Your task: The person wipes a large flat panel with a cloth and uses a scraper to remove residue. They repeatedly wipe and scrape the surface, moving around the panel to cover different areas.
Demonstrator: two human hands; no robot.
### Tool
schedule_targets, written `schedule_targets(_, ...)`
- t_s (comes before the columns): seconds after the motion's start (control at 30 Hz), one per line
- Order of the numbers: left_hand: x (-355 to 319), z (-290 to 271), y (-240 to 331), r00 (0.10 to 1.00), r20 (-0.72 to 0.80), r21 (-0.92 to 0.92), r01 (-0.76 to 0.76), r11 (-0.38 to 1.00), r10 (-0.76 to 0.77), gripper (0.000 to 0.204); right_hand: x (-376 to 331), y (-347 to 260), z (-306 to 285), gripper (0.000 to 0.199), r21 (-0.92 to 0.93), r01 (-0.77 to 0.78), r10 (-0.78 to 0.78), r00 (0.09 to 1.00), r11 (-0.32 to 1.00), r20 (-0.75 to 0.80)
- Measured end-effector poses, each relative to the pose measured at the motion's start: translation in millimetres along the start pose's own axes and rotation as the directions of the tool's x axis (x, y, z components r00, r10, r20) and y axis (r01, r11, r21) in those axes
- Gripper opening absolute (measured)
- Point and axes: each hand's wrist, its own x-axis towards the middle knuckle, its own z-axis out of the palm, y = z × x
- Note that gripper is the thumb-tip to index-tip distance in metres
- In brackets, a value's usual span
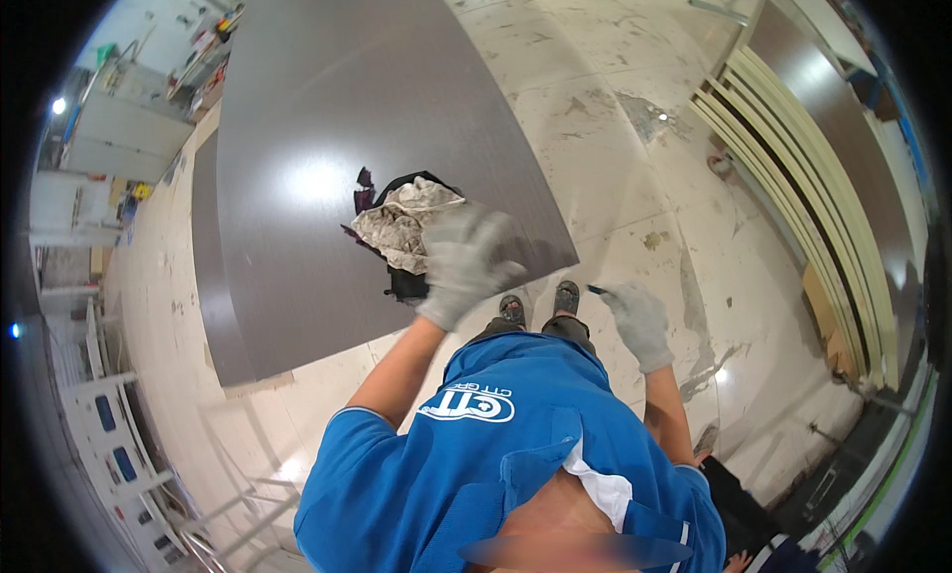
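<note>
a blue work shirt [506, 454] with a white collar lining fills the lower edge of the view, closest to the lens. from it two bare forearms are stretched forward, each ending in a grey knit glove. the left hand [466, 261] is laid, fingers loosely curled, over a crumpled stained rag [405, 224]; the rag is gripped at its near side and is pressed onto a large grey-brown panel [327, 107]. under the rag a black cloth [405, 284] is seen, with dark scraps just beside it. rag and cloth are found near the panel's near right corner, close to its right edge. the right hand [640, 320] is held off the panel, over the pale stained floor [615, 107], and is closed around a thin blue tool [596, 289] whose tip sticks out toward the panel's corner. two sandalled feet [540, 303] are seen between the hands. cream-edged boards [793, 176] are stacked leaning at the right.
</note>
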Motion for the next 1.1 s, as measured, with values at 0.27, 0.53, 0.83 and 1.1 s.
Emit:
schedule_targets(0.27,-13.1,40.2,-158.9,0.894,-0.183,0.35,0.447,0.823,-0.408,0.063,-7.3,39.6,-17.2,0.014,-0.045,-0.17,0.163,0.978,0.984,-0.13)
schedule_targets(0.53,244.0,16.9,-216.8,0.865,-0.297,0.145,0.46,0.876,-0.405,0.033,-5.1,50.1,-36.4,0.014,-0.097,-0.317,0.279,0.917,0.943,-0.284)
schedule_targets(0.83,146.2,112.8,35.5,0.836,0.106,-0.813,-0.238,0.531,0.538,0.038,44.3,41.6,-59.8,0.019,0.184,-0.434,0.469,0.771,0.882,-0.431)
schedule_targets(1.1,63.6,-19.0,-211.4,0.865,-0.281,-0.143,0.391,0.909,-0.416,0.038,157.9,-24.0,57.6,0.019,0.36,0.043,-0.058,0.998,0.932,0.032)
